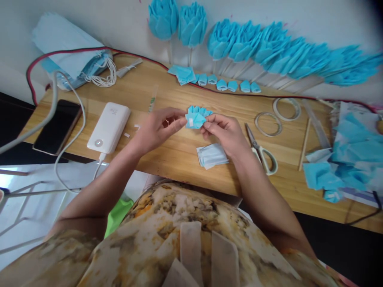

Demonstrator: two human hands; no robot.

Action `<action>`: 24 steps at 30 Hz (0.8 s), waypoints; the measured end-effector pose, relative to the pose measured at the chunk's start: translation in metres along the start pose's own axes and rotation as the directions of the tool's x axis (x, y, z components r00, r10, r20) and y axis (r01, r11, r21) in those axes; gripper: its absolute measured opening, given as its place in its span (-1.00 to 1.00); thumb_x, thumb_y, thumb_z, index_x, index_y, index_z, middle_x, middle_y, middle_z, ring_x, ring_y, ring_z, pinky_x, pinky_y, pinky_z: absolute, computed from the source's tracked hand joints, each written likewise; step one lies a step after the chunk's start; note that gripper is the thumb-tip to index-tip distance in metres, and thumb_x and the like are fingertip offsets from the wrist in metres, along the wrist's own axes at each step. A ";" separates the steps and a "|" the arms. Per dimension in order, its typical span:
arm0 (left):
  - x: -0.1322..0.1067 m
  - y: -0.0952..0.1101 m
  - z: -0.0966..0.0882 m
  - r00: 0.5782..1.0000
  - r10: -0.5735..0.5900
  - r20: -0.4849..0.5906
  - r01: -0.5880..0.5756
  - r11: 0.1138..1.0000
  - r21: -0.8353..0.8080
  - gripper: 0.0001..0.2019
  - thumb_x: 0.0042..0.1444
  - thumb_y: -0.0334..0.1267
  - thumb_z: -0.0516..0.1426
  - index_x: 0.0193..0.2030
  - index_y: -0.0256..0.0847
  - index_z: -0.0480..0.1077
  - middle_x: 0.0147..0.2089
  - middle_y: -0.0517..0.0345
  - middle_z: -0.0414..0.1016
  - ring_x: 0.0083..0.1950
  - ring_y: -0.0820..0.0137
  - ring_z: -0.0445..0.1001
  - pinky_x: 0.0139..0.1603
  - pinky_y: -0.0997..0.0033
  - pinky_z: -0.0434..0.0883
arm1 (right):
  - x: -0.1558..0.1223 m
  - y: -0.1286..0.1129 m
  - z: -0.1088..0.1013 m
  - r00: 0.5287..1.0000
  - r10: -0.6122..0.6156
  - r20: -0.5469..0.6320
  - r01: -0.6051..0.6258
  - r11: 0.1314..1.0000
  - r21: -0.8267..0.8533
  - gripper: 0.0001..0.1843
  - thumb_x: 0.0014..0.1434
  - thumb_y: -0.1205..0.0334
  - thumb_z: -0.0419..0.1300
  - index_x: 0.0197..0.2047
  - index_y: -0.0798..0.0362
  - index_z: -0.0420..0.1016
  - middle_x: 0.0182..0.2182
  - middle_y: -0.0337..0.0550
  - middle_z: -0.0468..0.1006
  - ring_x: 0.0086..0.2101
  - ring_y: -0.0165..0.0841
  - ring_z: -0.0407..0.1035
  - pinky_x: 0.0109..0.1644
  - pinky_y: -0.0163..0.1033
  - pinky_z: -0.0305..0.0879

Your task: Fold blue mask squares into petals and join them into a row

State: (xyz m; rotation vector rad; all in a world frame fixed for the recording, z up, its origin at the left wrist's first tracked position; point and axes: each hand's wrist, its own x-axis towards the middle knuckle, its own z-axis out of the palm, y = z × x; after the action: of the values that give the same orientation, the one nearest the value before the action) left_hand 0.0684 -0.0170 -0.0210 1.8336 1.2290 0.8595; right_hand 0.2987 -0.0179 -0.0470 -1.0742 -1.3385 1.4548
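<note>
Between my hands is a piece of blue folded fabric petals point(197, 119), pleated along its upper edge, with a small white strip point(190, 122) on its left part. My left hand point(160, 126) pinches the left edge with thumb and fingers. On the right side, my right hand point(223, 130) grips the piece between thumb and fingertips. Just below my right hand lies a stack of pale blue fabric pieces point(212, 155). Scissors with white handles point(261, 151) rest to the right of that hand. Tiny white strips point(127, 135) lie left of my left hand.
Blue fabric flowers on sticks point(191, 26) lean along the wall. Small folded blue pieces point(222, 84) line the back. Tape rolls point(268, 124) and blue scraps point(356, 147) lie right; a power bank point(109, 127), phone point(56, 126) and bag of masks point(70, 50) left.
</note>
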 end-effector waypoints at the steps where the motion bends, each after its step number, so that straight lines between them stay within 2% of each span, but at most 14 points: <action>1: 0.001 0.001 0.004 1.000 -0.003 0.019 0.003 1.000 -0.015 -0.59 0.27 0.11 0.15 -0.16 -0.24 0.56 -0.28 0.10 0.56 -0.31 0.41 0.42 -0.31 0.40 0.30 | 0.000 -0.001 0.000 1.000 -0.002 0.001 0.002 1.000 -0.014 -0.81 0.14 0.12 0.39 -0.40 0.03 0.58 -0.48 -0.29 0.63 -0.53 -0.51 0.41 -0.36 -0.34 0.37; 6: 0.005 -0.001 0.014 0.997 -0.077 0.017 0.079 0.986 -0.148 -0.78 0.14 -0.12 0.22 -0.41 -0.20 0.41 -0.48 0.25 0.31 -0.47 0.50 0.20 -0.43 0.41 0.14 | 0.000 -0.001 -0.001 1.000 0.001 -0.003 -0.001 1.000 0.001 -0.76 0.13 0.05 0.42 -0.41 0.02 0.58 -0.47 -0.28 0.62 -0.52 -0.50 0.40 -0.36 -0.33 0.36; 10: 0.007 -0.001 0.024 0.989 -0.146 -0.030 0.128 0.935 -0.329 -0.80 0.08 -0.16 0.22 -0.45 -0.16 0.35 -0.53 0.27 0.21 -0.51 0.50 0.10 -0.47 0.39 0.08 | -0.001 -0.001 -0.002 1.000 0.028 0.004 -0.028 0.992 0.120 -0.59 0.18 -0.20 0.32 -0.33 0.01 0.63 -0.44 -0.21 0.62 -0.49 -0.45 0.42 -0.37 -0.29 0.37; 12: 0.008 0.000 0.031 0.981 -0.184 -0.058 0.145 0.903 -0.405 -0.79 0.08 -0.15 0.23 -0.46 -0.15 0.32 -0.55 0.28 0.19 -0.52 0.50 0.08 -0.47 0.38 0.08 | -0.001 -0.003 -0.002 0.999 0.034 0.015 -0.036 0.993 0.110 -0.53 0.16 -0.27 0.32 -0.31 0.00 0.62 -0.42 -0.20 0.63 -0.48 -0.44 0.42 -0.36 -0.28 0.39; 17: 0.006 0.005 0.045 0.972 -0.224 -0.064 0.167 0.862 -0.478 -0.78 0.11 -0.13 0.23 -0.46 -0.15 0.34 -0.55 0.28 0.22 -0.52 0.50 0.10 -0.48 0.38 0.08 | -0.001 -0.004 0.003 1.000 0.005 0.021 -0.005 1.000 0.020 -0.58 0.03 -0.15 0.46 -0.46 0.00 0.48 -0.48 -0.28 0.59 -0.49 -0.47 0.40 -0.36 -0.31 0.40; 22: 0.004 0.003 0.049 0.975 -0.215 -0.047 0.169 0.866 -0.471 -0.77 0.14 -0.16 0.24 -0.46 -0.17 0.38 -0.55 0.29 0.22 -0.51 0.52 0.09 -0.48 0.40 0.09 | 0.001 -0.003 0.005 1.000 -0.017 -0.003 0.017 1.000 -0.004 -0.56 0.05 -0.08 0.45 -0.53 0.00 0.37 -0.53 -0.30 0.55 -0.51 -0.49 0.38 -0.37 -0.31 0.37; 24: 0.003 0.002 0.049 0.973 -0.220 -0.072 0.162 0.870 -0.465 -0.78 0.17 -0.14 0.23 -0.44 -0.17 0.40 -0.55 0.29 0.23 -0.51 0.51 0.11 -0.48 0.40 0.11 | 0.001 -0.003 0.005 0.999 -0.028 -0.017 0.028 1.000 -0.014 -0.57 0.06 -0.04 0.44 -0.54 0.00 0.35 -0.54 -0.30 0.55 -0.52 -0.49 0.37 -0.38 -0.30 0.36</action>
State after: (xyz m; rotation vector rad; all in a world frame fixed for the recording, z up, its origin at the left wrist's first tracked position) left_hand 0.1115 -0.0251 -0.0426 1.2746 1.1404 1.0573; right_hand 0.2938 -0.0183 -0.0441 -1.0705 -1.3475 1.4150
